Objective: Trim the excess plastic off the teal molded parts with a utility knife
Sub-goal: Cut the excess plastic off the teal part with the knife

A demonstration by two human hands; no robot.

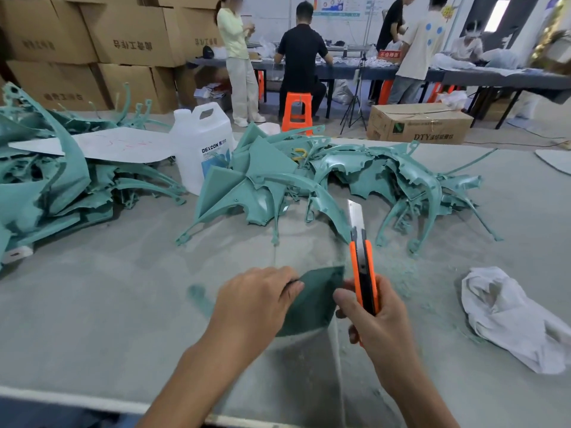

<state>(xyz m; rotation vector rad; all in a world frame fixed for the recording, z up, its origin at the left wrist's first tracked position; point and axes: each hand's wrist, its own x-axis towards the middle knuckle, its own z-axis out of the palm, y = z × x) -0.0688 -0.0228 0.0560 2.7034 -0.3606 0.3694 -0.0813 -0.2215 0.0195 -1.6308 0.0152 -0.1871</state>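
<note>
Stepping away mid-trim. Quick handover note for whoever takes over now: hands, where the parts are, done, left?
Left hand grips a flat teal piece over the table.
Right hand holds the utility knife, blade extended, pointing up beside the piece's right edge.
Teal parts lie piled ahead and at far left.
Done: shavings on the table show some trimming.
Left: this piece; which piles are trimmed, cannot tell.

The left hand is covering the near-left corner of the teal piece, and the right hand is hiding the lower handle of the utility knife. Left of the white jug, the pile of teal parts is running off the picture's edge, a white sheet lying over its top. In front of the jug, a teal smear is blurring beyond telling.
</note>
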